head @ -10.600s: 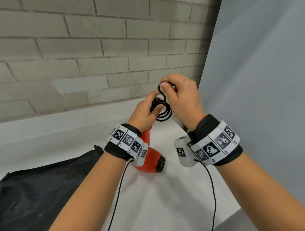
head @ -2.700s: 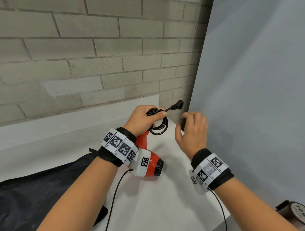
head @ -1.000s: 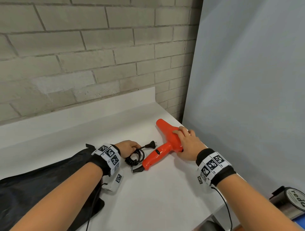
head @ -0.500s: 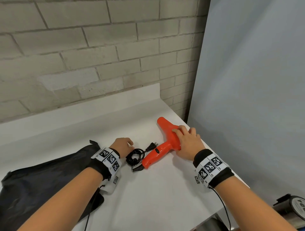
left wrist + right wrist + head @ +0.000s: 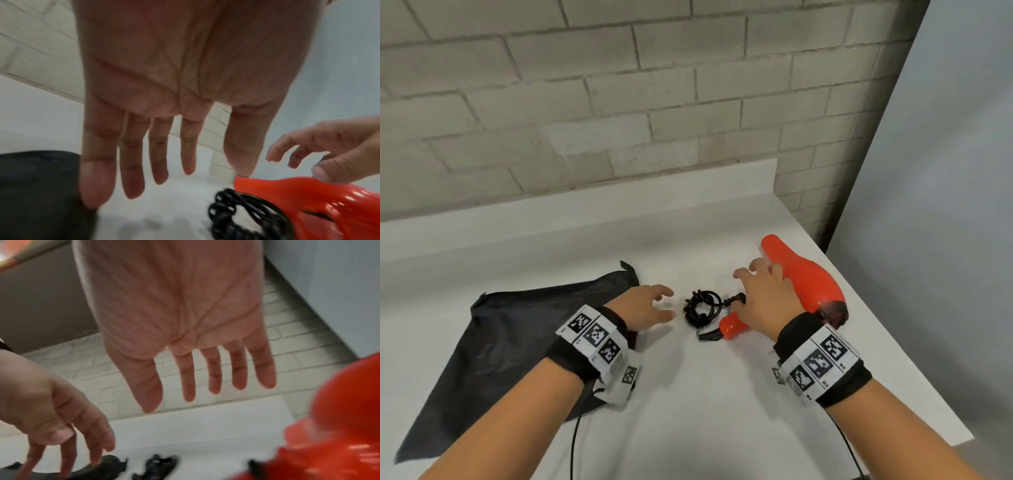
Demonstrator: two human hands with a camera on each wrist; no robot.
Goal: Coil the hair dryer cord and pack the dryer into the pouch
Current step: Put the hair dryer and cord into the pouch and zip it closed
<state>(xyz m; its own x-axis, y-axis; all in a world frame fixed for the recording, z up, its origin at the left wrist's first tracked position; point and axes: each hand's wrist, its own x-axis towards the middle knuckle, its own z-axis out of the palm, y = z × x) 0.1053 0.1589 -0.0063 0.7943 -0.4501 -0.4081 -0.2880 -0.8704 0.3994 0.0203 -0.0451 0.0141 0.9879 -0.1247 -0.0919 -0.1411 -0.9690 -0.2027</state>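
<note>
An orange-red hair dryer (image 5: 804,284) lies on the white table, nozzle pointing away, handle (image 5: 732,325) toward me. Its black cord (image 5: 702,308) sits coiled just left of the handle. My right hand (image 5: 760,291) hovers over the handle with fingers spread, holding nothing; the right wrist view shows its open palm (image 5: 185,321) above the dryer (image 5: 339,426). My left hand (image 5: 647,305) floats open just left of the coil, fingers straight (image 5: 131,162), beside the coil (image 5: 246,214). A flat black pouch (image 5: 510,342) lies at the left, under my left forearm.
A brick wall stands behind the table's raised back lip (image 5: 619,195). A grey panel (image 5: 945,205) closes off the right side. The table's right edge (image 5: 914,370) runs diagonally close to the dryer's rear end.
My right hand has lifted off the dryer body and opened above the handle. My left hand has let go of the coiled cord and opened beside it. The head view has shifted left.
</note>
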